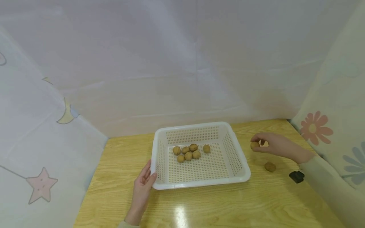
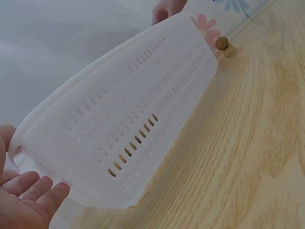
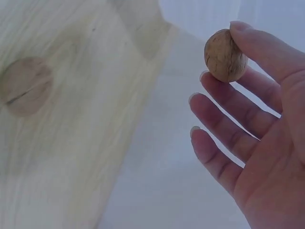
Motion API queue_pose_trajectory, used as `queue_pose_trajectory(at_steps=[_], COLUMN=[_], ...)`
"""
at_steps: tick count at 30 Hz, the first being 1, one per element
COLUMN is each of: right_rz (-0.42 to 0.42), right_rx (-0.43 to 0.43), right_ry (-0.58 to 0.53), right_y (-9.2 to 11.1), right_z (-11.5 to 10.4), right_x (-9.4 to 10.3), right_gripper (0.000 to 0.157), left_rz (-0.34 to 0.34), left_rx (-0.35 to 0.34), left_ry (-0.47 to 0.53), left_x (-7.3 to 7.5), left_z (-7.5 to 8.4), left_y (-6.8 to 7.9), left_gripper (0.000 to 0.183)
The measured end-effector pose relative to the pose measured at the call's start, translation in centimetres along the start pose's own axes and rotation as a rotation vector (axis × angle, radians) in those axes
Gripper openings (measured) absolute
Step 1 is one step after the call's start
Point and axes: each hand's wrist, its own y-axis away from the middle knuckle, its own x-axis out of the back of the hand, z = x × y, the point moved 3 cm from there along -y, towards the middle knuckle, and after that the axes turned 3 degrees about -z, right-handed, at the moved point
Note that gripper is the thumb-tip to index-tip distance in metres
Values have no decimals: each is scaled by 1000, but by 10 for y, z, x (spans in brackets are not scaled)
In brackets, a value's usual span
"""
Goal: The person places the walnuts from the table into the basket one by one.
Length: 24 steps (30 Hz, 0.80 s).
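A white plastic basket [image 1: 199,186] with slotted walls stands on the table, and several walnuts [image 1: 188,156] lie on its floor, mostly toward the left. My left hand [image 1: 141,187] holds the basket's left rim, thumb on top and fingers against the outside; the left wrist view shows these fingers [image 2: 35,188] under the rim. Right of the basket, my right hand [image 1: 269,146] pinches a walnut [image 3: 225,56] between thumb and fingertips, above the table. Another walnut [image 1: 270,167] lies on the wood below that hand.
A small black object [image 1: 297,176] lies near the table's right edge, beside my right sleeve. Pale cloth [image 1: 182,63] hangs behind the wooden table [image 1: 114,190] and along both sides, printed with flowers, a star and a moon.
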Motion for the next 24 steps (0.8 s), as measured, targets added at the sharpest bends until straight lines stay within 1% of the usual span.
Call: queue_pose_trajectory(at_steps=[2, 5, 9, 11, 18, 20, 24], right_rz=[8, 9, -6, -16, -87, -102, -143], right_rx=[33, 60, 105, 130, 191, 212, 226], right_ry=[0, -16, -36, -29, -48, -35, -62], right_y=[-5, -14, -31, -41, -77, -88, -105], right_z=[-8, -23, -45, -56, -85, -93, -112], right_x=[5, 13, 21, 23, 19, 15, 11], right_gripper=[37, 37, 32, 29, 29, 28, 25], left_rz=[1, 2, -5, -6, 3, 6, 8], left_rx=[3, 6, 12, 14, 19, 22, 26], left_ry=[0, 1, 5, 7, 12, 7, -4], left_x=[0, 0, 0, 0, -1, -1, 0], left_z=[0, 0, 0, 0, 1, 1, 1], left_y=[1, 1, 0, 0, 0, 0, 1], left_gripper=[60, 60, 61, 61, 60, 60, 60])
